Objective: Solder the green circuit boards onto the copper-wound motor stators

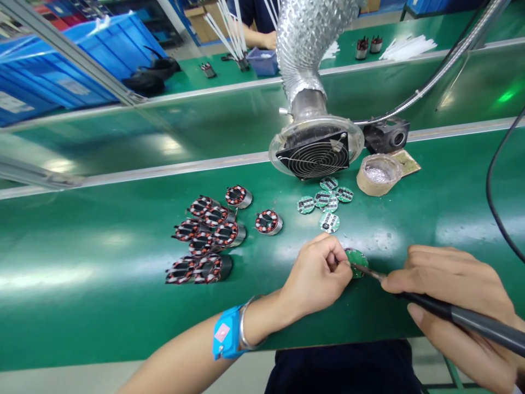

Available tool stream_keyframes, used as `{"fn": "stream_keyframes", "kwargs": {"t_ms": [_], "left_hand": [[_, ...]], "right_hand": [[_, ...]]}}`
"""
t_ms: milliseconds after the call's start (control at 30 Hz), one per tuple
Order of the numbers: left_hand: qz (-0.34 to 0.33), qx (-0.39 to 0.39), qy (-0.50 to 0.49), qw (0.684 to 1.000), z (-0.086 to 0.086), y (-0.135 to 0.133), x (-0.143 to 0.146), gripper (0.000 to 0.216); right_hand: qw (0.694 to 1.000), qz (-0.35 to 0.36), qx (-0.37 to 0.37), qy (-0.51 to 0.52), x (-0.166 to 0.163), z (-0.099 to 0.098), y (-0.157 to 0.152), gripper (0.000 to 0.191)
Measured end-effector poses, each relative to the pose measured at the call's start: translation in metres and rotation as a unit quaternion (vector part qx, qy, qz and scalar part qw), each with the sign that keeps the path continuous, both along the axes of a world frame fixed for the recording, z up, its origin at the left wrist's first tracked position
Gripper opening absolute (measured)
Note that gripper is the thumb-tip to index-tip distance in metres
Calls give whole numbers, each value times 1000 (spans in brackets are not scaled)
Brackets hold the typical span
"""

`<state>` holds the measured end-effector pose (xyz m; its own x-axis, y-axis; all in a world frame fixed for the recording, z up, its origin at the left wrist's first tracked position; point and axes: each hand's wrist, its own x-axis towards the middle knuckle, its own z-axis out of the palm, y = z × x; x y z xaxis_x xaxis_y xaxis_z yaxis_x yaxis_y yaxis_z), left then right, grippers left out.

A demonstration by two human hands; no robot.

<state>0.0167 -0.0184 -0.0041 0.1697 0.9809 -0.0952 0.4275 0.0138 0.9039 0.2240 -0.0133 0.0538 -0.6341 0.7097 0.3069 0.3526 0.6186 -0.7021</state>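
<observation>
Your left hand point(322, 271) is closed in a fingertip pinch at the near-left edge of a round green board point(358, 262); whether it grips the rim or something fine beside it, you cannot tell from here. Your right hand point(455, 290) is curled around a soldering iron point(488, 326), thumb beneath and fingers above, probably for fine control of the point.

The board lies between your hands, near the front of the green bench point(102, 323), its plain face turned up towards you; being round, it shows no long axis, and what is under it is hidden. The iron's long axis slants from the handle at lower right to the tip, which points left and slightly away from you, at the board. The left pinch likely steadies the work against that tip.

A blue wrist strap point(227, 332) circles your left wrist. Just beyond your hands lie loose round boards point(329, 222), seemingly placed within easy reach. To the left, wound metal rings point(268, 222) stand windings up, mostly bunched together. Further out, a fan point(315, 156) hangs under a silver duct point(301, 49), presumably to draw fumes, with a tub point(375, 184) of silvery material to its right
</observation>
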Motion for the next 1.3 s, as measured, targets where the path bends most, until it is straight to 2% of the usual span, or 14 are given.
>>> {"fn": "stream_keyframes", "kwargs": {"t_ms": [300,567,633,700,767,833,900,967,1067,1133,1200,1300], "left_hand": [[2,-10,14,1000,1,1,2,12],[4,0,8,1000,-2,-1,3,12],[6,0,10,1000,-3,-1,4,13],[5,5,15,1000,-4,-1,4,13],[5,9,15,1000,-4,0,4,14],[4,3,6,1000,-3,0,3,13],[-10,-12,-13,1000,-2,-1,-1,11],[-37,-15,-31,999,-2,-3,-7,4],[-72,20,-25,997,-3,-9,-15,26],[-80,39,-17,996,-6,-11,-18,31],[-76,39,-27,996,-10,-13,-18,30],[-52,29,-48,997,-13,-15,-14,30]], "right_hand": [[1000,22,14,-14,2,-1,0,29],[997,-63,42,31,14,-5,7,27],[988,-130,71,44,19,-14,21,24],[968,-202,134,61,25,-28,41,25],[949,-246,194,29,30,-44,60,30],[946,-265,185,-36,33,-58,71,29],[949,-270,154,-45,33,-67,70,30],[963,-227,143,7,30,-69,58,27],[990,-39,125,48,22,-67,37,21],[992,60,100,43,14,-66,29,26],[989,100,88,59,5,-64,28,32],[987,77,103,100,-12,-58,30,33]]}}
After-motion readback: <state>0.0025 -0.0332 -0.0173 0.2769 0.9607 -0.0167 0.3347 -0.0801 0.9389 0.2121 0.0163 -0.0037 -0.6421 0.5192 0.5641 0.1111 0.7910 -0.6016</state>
